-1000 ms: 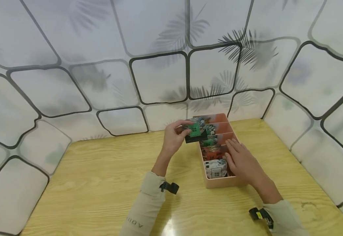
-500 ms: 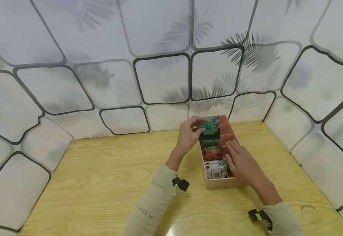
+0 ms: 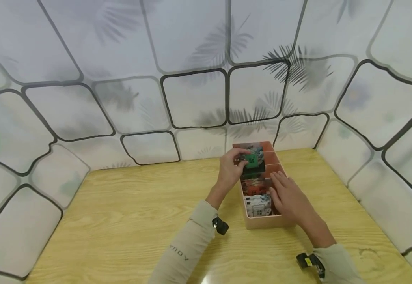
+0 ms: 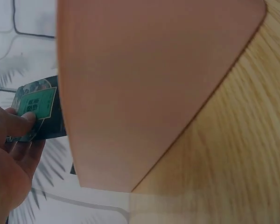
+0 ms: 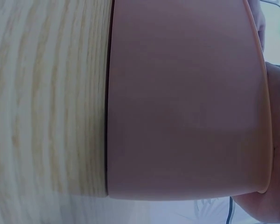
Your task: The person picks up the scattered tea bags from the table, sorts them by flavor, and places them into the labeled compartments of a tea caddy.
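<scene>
A pink divided box (image 3: 269,223) stands on the table with packets in its compartments. My left hand (image 3: 228,170) pinches a dark packet with a green label (image 3: 253,161) between thumb and fingers, over the far part of the box. In the left wrist view, the packet (image 4: 43,103) shows just above the rim, beyond the box's side wall (image 4: 149,88). My right hand (image 3: 293,199) rests on the right rim with its fingers extended over the box. The right wrist view has the hand (image 5: 279,112) at the rim, its fingertips mostly hidden.
In the near compartment lies a white packet (image 3: 257,206), with a red packet (image 3: 254,190) behind it. The wood-grain table (image 3: 131,213) extends left of the box. A patterned white curtain (image 3: 195,102) encloses the back and sides.
My left hand has carried the green-labelled packet rightward, from beside the left rim to over the box's compartments. My right hand has stayed at the right rim.
</scene>
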Demonstrator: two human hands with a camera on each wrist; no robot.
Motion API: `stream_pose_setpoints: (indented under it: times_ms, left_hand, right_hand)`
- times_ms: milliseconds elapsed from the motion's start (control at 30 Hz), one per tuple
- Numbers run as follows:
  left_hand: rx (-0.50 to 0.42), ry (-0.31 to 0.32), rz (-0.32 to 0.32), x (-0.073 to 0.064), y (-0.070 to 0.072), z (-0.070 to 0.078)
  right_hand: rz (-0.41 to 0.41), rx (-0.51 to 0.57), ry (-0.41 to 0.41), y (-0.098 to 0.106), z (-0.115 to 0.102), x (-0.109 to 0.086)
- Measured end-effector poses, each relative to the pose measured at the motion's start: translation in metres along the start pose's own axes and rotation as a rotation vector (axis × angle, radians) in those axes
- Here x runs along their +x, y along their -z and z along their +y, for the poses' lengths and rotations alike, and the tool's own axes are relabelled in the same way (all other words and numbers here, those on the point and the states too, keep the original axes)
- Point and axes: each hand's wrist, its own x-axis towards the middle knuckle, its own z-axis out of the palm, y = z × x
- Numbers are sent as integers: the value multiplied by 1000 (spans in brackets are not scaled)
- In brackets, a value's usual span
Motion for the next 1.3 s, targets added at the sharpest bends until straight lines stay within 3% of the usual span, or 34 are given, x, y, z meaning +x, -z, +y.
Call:
stream_pose_setpoints:
  times_ms: [167,467,700,933,1133,1300]
  left_hand:
    - [63,-29,-1,-3,-1,-8]
    - [52,-27,-26,-10,-1,-17]
    - [24,-59,-26,-11,-2,-19]
    - [3,-31,-63,-17,0,-17]
    - [81,30,-128,-23,10,-15]
    - [116,73,-167,-27,32,-16]
  right_hand:
    - [-8,0,-4,-4,-1,1]
    - [0,-21,12,-5,-3,2]
    - [-3,-22,4,-2,-1,1]
    - [-11,-15,4,1,6,-1]
    - [-6,1,-6,3,12,-1]
    - [-16,12,5,5,13,6]
